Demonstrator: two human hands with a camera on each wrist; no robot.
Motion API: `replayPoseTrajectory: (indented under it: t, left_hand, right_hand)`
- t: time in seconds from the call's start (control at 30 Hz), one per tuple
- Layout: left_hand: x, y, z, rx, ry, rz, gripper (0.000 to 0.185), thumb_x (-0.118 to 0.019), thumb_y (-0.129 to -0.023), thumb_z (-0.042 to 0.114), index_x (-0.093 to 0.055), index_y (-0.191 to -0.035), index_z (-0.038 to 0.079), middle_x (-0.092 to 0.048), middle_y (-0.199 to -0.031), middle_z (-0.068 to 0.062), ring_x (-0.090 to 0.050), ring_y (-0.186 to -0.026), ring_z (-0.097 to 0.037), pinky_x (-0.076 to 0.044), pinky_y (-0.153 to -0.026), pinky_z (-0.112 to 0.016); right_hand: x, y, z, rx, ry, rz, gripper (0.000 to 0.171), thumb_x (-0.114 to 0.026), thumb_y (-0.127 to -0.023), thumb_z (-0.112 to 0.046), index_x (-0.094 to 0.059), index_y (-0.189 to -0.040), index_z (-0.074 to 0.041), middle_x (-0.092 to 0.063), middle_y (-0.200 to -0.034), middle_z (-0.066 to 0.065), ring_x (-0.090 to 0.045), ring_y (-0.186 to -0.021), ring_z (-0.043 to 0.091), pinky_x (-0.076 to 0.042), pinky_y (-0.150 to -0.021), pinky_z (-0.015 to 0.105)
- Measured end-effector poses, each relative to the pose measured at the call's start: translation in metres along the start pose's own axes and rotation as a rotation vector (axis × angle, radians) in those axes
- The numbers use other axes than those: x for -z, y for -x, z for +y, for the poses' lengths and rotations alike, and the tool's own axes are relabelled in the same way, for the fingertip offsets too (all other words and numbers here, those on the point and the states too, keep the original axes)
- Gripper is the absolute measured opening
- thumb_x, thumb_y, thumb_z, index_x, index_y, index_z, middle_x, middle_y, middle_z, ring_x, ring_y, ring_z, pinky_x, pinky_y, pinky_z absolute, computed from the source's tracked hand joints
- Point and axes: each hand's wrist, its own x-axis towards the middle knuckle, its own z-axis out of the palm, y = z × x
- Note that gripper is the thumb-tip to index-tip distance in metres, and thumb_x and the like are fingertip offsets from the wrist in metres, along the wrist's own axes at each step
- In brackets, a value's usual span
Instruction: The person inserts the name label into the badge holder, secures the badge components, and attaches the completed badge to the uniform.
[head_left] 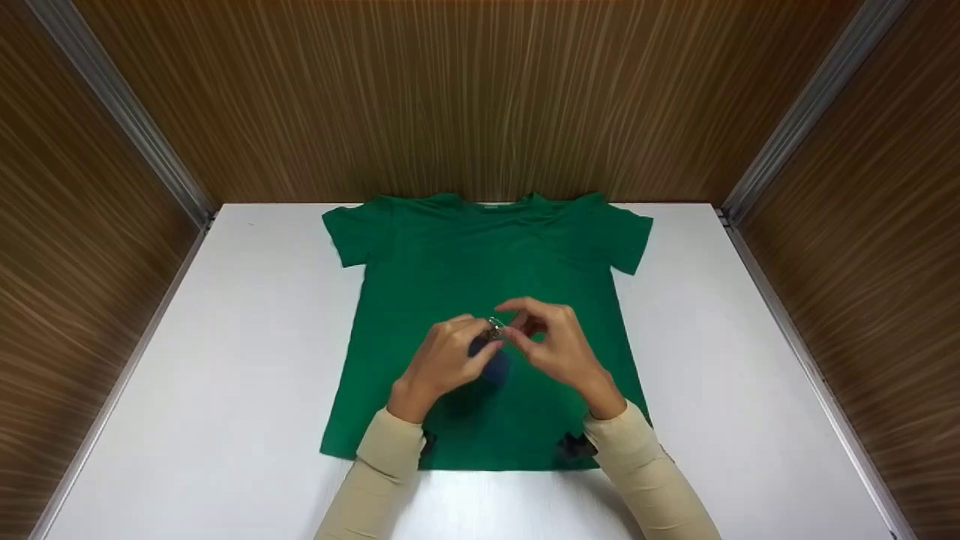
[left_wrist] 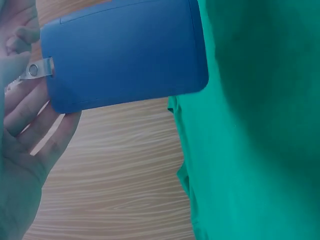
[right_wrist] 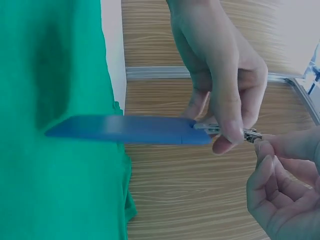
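A blue badge holder (left_wrist: pixel 125 55) hangs over the green T-shirt (head_left: pixel 487 277), and its clear strap (left_wrist: pixel 37 69) is fastened through the slot at one end. My left hand (head_left: pixel 450 352) grips the strap and metal clip (right_wrist: pixel 252 135) between thumb and fingers, with other fingers lying behind the holder's end. Facing it, my right hand (head_left: pixel 555 345) pinches the far end of the clip with thumb and index finger. In the right wrist view the holder is seen nearly edge-on, pointing away from both hands.
Under the hands the T-shirt lies spread out on a white table (head_left: pixel 225 360), its collar toward the back wall (head_left: pixel 480 97). Wood-patterned panels with metal corner rails (head_left: pixel 135 112) enclose the back and sides.
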Motion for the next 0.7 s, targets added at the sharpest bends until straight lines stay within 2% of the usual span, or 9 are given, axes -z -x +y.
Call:
replayPoseTrajectory:
  t: [0.17,0.3,0.4,0.53,0.7]
  left_hand:
    - [-0.0011,-0.0014,0.0007,-0.026,-0.035,0.083,0.011,-0.076,-0.094,0.014,-0.078,-0.100,0.005,-0.078,-0.089,-0.006,-0.072,-0.079,-0.017,-0.061,-0.071,-0.029]
    - [-0.0008,-0.0018,0.0004,-0.019,-0.050,0.099,0.012,-0.074,-0.095,0.011,-0.078,-0.103,0.003,-0.079,-0.091,-0.007,-0.073,-0.082,-0.018,-0.061,-0.078,-0.033]
    - [0.0004,-0.0022,0.0007,0.009,-0.043,0.080,0.014,-0.072,-0.097,0.010,-0.078,-0.107,0.002,-0.079,-0.096,-0.008,-0.074,-0.089,-0.019,-0.060,-0.086,-0.037]
    - [0.0023,-0.0024,0.0029,0.041,-0.002,0.021,0.018,-0.067,-0.100,0.009,-0.076,-0.112,0.000,-0.078,-0.104,-0.012,-0.074,-0.098,-0.022,-0.058,-0.096,-0.041]
    - [0.0030,-0.0018,0.0058,0.073,0.093,-0.041,0.024,-0.059,-0.105,0.011,-0.072,-0.120,-0.003,-0.076,-0.110,-0.014,-0.073,-0.104,-0.024,-0.055,-0.100,-0.043]
  right_hand:
    - [-0.0012,-0.0002,0.0004,-0.006,-0.010,-0.008,0.016,-0.071,-0.096,-0.003,-0.076,-0.111,-0.004,-0.072,-0.080,0.009,-0.067,-0.064,0.018,-0.057,-0.063,0.022]
    - [0.0002,-0.0003,0.0019,-0.002,-0.031,-0.005,0.016,-0.068,-0.098,-0.006,-0.075,-0.112,-0.004,-0.075,-0.089,0.010,-0.070,-0.072,0.020,-0.059,-0.069,0.023]
    - [0.0025,-0.0002,0.0039,0.023,-0.007,0.019,0.015,-0.067,-0.099,-0.005,-0.075,-0.111,-0.004,-0.075,-0.097,0.011,-0.072,-0.080,0.020,-0.062,-0.074,0.027]
    - [0.0044,-0.0006,0.0058,0.061,0.068,0.044,0.015,-0.068,-0.097,-0.002,-0.076,-0.109,-0.004,-0.074,-0.100,0.012,-0.072,-0.083,0.020,-0.063,-0.075,0.034]
    - [0.0045,-0.0019,0.0069,0.090,0.109,0.032,0.015,-0.071,-0.094,-0.001,-0.078,-0.106,-0.007,-0.074,-0.102,0.009,-0.073,-0.087,0.019,-0.062,-0.077,0.033]
